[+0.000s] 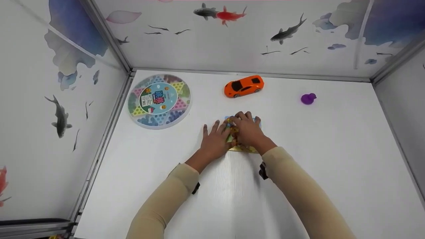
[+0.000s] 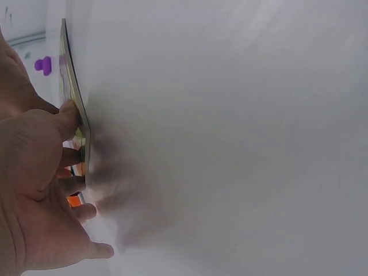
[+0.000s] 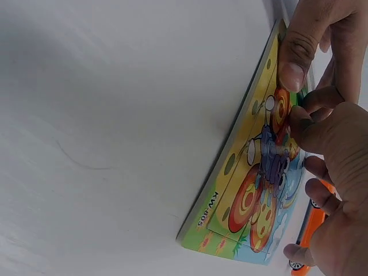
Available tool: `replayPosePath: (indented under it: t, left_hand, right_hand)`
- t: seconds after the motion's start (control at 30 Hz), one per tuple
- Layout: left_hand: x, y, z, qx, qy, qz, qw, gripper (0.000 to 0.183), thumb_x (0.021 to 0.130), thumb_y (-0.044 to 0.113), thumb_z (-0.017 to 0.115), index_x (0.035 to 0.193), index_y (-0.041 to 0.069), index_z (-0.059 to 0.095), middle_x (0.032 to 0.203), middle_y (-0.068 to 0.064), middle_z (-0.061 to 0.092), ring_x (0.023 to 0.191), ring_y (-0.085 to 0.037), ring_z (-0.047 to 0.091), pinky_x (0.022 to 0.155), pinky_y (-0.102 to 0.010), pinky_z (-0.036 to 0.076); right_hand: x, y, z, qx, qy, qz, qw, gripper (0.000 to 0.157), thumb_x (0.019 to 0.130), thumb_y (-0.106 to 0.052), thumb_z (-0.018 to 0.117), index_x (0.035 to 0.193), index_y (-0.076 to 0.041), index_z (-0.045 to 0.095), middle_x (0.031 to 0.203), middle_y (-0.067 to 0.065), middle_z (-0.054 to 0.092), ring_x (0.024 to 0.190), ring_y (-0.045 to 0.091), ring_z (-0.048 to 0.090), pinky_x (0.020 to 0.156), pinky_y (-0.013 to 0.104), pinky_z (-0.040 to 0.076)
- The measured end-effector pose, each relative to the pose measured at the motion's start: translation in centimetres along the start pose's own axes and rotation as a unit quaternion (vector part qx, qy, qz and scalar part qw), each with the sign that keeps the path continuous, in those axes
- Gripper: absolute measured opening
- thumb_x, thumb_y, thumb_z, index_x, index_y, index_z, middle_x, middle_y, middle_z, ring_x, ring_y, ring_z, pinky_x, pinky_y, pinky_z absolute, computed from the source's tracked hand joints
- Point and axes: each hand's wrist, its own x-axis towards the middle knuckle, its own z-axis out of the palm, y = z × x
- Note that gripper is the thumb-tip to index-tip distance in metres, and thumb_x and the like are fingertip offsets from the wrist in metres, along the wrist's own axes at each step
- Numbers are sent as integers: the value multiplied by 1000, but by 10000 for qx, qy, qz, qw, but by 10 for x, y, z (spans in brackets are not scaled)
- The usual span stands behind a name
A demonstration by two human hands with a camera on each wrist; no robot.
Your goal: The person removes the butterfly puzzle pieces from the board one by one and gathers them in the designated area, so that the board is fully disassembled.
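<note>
Near the middle of the tabletop (image 1: 332, 149), a butterfly puzzle board (image 3: 259, 172) lies flat under both hands. The left hand (image 1: 214, 142) has its fingers apart and fairly straight, thumb on the board near its near-left corner, probably to stop it sliding. The right hand (image 1: 249, 131) arches over the picture; whether its grip has a piece clamped, I cannot tell. An orange sports car (image 1: 244, 86) by the far edge, a round Chinese checkers box (image 1: 174, 99) at the far-left corner and a purple toy (image 1: 308, 98) towards the far-right corner seemingly leave working room.

Car (image 1: 244, 86) behind puzzle (image 3: 253, 184), free tabletop (image 1: 342, 149) at right
</note>
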Motion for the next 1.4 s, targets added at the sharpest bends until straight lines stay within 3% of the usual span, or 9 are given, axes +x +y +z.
replayPosePath:
  t: [0.2, 0.5, 0.87, 1.17, 1.4]
  left_hand:
    - [2, 1, 0, 27, -106, -99, 9999, 70, 112, 61, 54, 170, 24, 43, 185, -1, 28, 174, -31, 17, 135, -73, 18]
    - [1, 1, 5, 31, 41, -149, 9999, 69, 112, 63, 52, 168, 23, 44, 184, 0, 30, 173, -31, 21, 134, -74, 21]
    - [3, 0, 3, -108, 105, -68, 9999, 65, 112, 61, 55, 165, 24, 50, 183, -3, 31, 172, -34, 23, 134, -72, 22]
    - [3, 0, 2, -225, 96, -75, 9997, 65, 111, 58, 59, 165, 23, 51, 184, -2, 29, 172, -34, 23, 135, -70, 23]
    - [5, 0, 3, -206, 47, -145, 9997, 65, 109, 59, 62, 163, 25, 52, 183, -2, 30, 172, -33, 22, 136, -69, 22]
  right_hand:
    - [6, 2, -2, 242, 17, 89, 9997, 72, 100, -23, 84, 164, -14, 53, 160, 13, 59, 145, 40, 49, 117, 82, 39]
    - [6, 2, -1, 532, 57, 61, 9985, 71, 100, -17, 83, 164, -18, 53, 157, 15, 58, 139, 48, 54, 112, 84, 40]
    - [8, 5, 0, 1171, -104, 175, 9929, 76, 97, -6, 82, 164, -21, 51, 158, 16, 51, 144, 45, 47, 122, 80, 36]
    - [9, 6, 3, 1120, -24, 14, 9937, 78, 98, -10, 83, 167, -14, 47, 156, 18, 48, 145, 42, 45, 120, 80, 37]
    - [8, 3, 2, 929, 107, -153, 9955, 60, 104, -15, 77, 160, -11, 57, 152, 14, 51, 144, 37, 48, 116, 77, 39]
